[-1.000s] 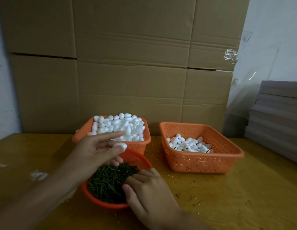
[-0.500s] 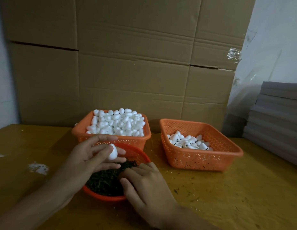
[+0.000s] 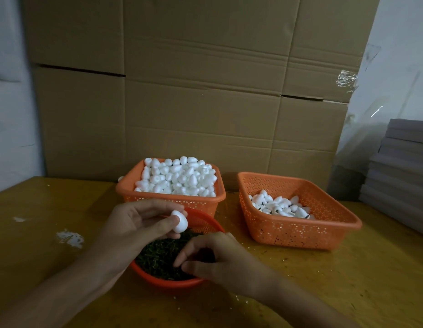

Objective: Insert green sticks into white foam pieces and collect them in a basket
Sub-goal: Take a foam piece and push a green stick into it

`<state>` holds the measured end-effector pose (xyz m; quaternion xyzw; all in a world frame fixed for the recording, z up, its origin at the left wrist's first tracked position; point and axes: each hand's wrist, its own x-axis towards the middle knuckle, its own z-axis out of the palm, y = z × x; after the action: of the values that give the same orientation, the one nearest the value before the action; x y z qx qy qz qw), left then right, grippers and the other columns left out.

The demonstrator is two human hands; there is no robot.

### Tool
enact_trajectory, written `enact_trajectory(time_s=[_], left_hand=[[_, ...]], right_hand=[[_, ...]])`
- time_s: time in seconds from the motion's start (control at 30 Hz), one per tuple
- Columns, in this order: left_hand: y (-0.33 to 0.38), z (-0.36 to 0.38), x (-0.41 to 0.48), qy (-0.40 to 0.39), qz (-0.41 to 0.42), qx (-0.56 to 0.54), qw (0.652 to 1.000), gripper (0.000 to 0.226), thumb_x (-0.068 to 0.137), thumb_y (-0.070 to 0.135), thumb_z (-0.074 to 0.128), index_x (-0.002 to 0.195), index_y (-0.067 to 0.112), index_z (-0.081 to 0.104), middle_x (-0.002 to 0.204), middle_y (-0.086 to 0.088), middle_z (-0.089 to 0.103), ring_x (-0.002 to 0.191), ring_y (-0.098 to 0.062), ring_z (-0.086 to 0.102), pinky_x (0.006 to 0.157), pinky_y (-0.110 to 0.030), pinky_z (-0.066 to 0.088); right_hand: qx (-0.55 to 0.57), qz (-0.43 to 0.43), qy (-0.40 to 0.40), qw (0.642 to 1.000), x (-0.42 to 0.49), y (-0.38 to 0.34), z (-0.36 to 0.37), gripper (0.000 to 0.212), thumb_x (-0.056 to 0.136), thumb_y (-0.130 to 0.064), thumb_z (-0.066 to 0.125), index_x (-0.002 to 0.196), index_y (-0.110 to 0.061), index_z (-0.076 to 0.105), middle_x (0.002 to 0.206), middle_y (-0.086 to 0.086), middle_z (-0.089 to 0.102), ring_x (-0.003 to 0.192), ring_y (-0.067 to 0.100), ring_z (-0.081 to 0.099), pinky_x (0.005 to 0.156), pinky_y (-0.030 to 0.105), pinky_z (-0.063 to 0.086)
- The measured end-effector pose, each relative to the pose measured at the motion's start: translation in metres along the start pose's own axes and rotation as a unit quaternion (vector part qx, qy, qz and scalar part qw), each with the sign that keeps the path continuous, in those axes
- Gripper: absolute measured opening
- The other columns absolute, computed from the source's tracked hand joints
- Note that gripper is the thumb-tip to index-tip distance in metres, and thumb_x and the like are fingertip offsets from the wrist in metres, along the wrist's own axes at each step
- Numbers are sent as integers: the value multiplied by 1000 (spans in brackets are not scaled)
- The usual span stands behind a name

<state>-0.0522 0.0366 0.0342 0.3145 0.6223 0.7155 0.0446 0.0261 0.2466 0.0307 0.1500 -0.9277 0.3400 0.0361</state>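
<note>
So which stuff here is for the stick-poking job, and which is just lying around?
For the job: left hand holding a foam piece; right hand in the green sticks; full foam basket; collecting basket.
Just lying about: cardboard boxes; grey stacked boards; white scraps on the table.

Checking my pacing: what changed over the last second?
The left hand drew the foam piece back from the full basket and holds it above the green sticks. The right hand rose from lying on the sticks to pinching among them; whether it has one is unclear. The right basket stayed put.
</note>
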Motion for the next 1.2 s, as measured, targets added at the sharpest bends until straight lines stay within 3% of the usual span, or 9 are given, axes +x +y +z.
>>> enact_trajectory(time_s=[0.13,0.33,0.43,0.53,0.67,0.73,0.87,1.07,1.2], left_hand=[[1,0,-1,-3,-2,-17,1000,41,65,40,92,100,19,82,112,-11,79,99,-30,78,78,-26,63],[2,1,-2,-1,6,-55,998,58,53,46,103,95,13,82,113,-15,79,105,-33,77,80,-31,64],[2,1,-2,-9,4,-59,998,56,54,43,103,95,12,82,114,-16,78,107,-33,76,81,-32,64],[2,2,-2,-3,1,-60,998,58,52,44,104,95,12,82,115,-16,78,107,-33,76,81,-32,64],[2,1,-2,-6,-2,-65,998,57,53,42,103,96,13,81,117,-16,78,110,-32,76,85,-31,63],[2,1,-1,-10,-4,-64,998,53,54,38,102,96,13,81,116,-17,78,111,-32,76,87,-30,62],[3,2,-3,-11,15,-35,999,39,60,29,95,94,16,81,114,-13,79,111,-28,76,89,-28,61],[4,5,-5,-8,31,-24,999,31,64,16,93,93,18,82,111,-11,80,109,-26,76,87,-24,61],[6,7,-6,4,43,-7,999,35,59,20,90,93,21,82,108,-9,81,105,-23,77,85,-22,60]], right_hand=[[-6,5,18,1000,-1,0,3,12,101,-31,69,111,-33,75,99,-19,68,104,-4,60,108,39,37],[-59,-17,7,998,0,-4,3,16,105,-31,61,107,-28,77,105,-11,76,103,2,64,109,49,40],[-59,-21,-1,998,0,-1,1,18,107,-33,60,108,-29,77,103,-20,74,97,-8,60,109,43,35],[-47,-33,-9,998,0,2,0,19,107,-32,59,108,-26,78,89,-32,66,90,-14,56,97,35,32],[-35,-43,-20,998,0,3,-2,20,108,-32,59,109,-25,77,81,-41,61,88,-19,55,91,31,26],[-31,-45,-29,998,-1,4,-4,19,108,-33,58,110,-26,76,87,-41,63,94,-21,54,94,31,25],[-21,-54,-41,997,-3,6,-6,15,106,-38,61,112,-32,74,112,-26,72,111,-17,53,107,27,18],[10,-64,-76,995,-6,3,-17,16,103,-33,67,114,-27,77,112,-26,69,121,-2,56,120,52,23],[27,-67,-79,994,-6,-1,-17,18,102,-29,69,115,-22,78,110,-26,67,119,0,58,118,55,30]])
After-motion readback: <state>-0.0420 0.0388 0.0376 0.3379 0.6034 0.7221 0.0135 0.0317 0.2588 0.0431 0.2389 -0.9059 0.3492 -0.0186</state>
